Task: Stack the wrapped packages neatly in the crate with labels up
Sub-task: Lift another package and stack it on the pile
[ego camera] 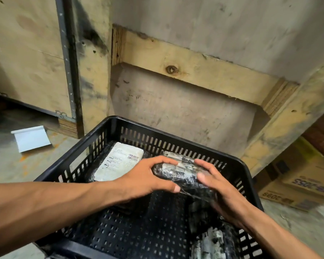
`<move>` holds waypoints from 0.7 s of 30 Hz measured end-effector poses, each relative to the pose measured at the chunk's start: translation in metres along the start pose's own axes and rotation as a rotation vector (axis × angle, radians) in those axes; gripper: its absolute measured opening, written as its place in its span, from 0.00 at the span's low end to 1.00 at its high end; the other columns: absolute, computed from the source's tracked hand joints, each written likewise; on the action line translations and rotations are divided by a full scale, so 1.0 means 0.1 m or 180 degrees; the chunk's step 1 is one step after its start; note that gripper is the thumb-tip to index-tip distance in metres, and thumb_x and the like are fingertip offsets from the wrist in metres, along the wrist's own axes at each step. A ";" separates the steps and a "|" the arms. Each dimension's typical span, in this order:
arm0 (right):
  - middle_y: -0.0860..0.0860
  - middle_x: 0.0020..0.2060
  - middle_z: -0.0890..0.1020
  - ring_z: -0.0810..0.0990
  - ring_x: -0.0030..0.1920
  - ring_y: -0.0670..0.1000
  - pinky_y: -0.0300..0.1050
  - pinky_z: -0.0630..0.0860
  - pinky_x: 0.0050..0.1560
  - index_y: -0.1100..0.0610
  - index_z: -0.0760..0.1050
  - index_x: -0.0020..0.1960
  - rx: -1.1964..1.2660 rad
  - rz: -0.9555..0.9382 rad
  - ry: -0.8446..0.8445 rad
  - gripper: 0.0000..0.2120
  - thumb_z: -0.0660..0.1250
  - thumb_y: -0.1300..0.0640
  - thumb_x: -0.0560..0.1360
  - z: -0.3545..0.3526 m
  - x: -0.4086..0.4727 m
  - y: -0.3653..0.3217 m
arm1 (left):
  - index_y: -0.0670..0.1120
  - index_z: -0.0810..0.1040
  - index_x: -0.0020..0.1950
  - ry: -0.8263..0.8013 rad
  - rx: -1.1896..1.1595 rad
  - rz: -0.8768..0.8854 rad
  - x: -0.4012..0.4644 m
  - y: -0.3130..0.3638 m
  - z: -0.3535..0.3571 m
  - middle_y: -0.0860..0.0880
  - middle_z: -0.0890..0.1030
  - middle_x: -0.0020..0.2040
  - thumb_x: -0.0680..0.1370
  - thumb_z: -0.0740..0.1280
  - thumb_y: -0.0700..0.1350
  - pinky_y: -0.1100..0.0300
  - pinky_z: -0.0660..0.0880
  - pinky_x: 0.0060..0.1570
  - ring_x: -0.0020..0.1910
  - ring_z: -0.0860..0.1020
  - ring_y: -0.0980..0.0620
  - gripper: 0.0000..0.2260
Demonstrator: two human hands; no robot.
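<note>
Black plastic-wrapped package (183,174) sits gripped between both hands above the right half of the black slotted crate (176,141); the left hand (148,180) clamps its left end, the right hand (215,186) its right side. A second package (118,161) lies label up at the crate's far left; a third (213,243), blurred, lies near right.

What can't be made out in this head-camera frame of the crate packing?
- Held package: its label, blurred under glossy wrap and partly covered by the left hand and right hand.
- Labelled package: print too small to read.
- Near-corner package: blurred, cut off by the bottom edge.
- Crate: near rim out of frame.
</note>
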State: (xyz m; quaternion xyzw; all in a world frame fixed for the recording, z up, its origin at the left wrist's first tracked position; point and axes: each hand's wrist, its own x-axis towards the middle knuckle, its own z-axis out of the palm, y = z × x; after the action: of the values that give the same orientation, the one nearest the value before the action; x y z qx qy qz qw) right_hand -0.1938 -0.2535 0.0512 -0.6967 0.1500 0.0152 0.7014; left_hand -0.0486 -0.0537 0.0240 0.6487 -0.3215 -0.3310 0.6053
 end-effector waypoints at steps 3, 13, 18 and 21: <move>0.50 0.81 0.60 0.59 0.82 0.56 0.66 0.63 0.77 0.28 0.64 0.73 -0.1590 -0.0382 -0.0067 0.46 0.80 0.29 0.59 -0.09 -0.06 -0.03 | 0.54 0.85 0.56 0.0128 -0.0231 0.0121 0.03 0.03 -0.03 0.49 0.87 0.53 0.64 0.84 0.39 0.63 0.81 0.47 0.52 0.86 0.52 0.24; 0.43 0.78 0.64 0.69 0.75 0.44 0.43 0.73 0.69 0.35 0.68 0.74 -0.3242 -0.2182 0.0158 0.27 0.70 0.38 0.78 -0.13 0.03 -0.07 | 0.49 0.85 0.56 0.0223 -0.0836 0.0073 0.07 0.05 -0.06 0.43 0.86 0.55 0.63 0.85 0.42 0.54 0.83 0.46 0.52 0.86 0.44 0.23; 0.43 0.64 0.77 0.78 0.65 0.46 0.48 0.76 0.64 0.33 0.71 0.72 -0.2849 -0.2398 0.0527 0.24 0.72 0.43 0.77 -0.22 0.03 -0.07 | 0.60 0.78 0.67 0.0077 -0.0761 -0.0054 0.07 0.10 -0.15 0.42 0.86 0.54 0.66 0.83 0.55 0.53 0.83 0.40 0.40 0.84 0.46 0.31; 0.42 0.57 0.82 0.84 0.53 0.50 0.54 0.82 0.56 0.35 0.75 0.65 -0.1955 -0.2020 0.0977 0.20 0.72 0.40 0.74 -0.17 0.03 -0.12 | 0.77 0.57 0.73 0.0063 0.0557 -0.0003 0.04 0.15 -0.22 0.52 0.85 0.59 0.68 0.74 0.69 0.62 0.79 0.50 0.47 0.82 0.58 0.39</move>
State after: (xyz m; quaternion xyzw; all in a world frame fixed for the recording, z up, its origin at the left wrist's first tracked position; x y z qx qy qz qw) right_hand -0.1911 -0.2713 0.0626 -0.8777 0.0201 -0.2597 0.4023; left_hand -0.0283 -0.0453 0.0397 0.7025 -0.3428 -0.2955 0.5492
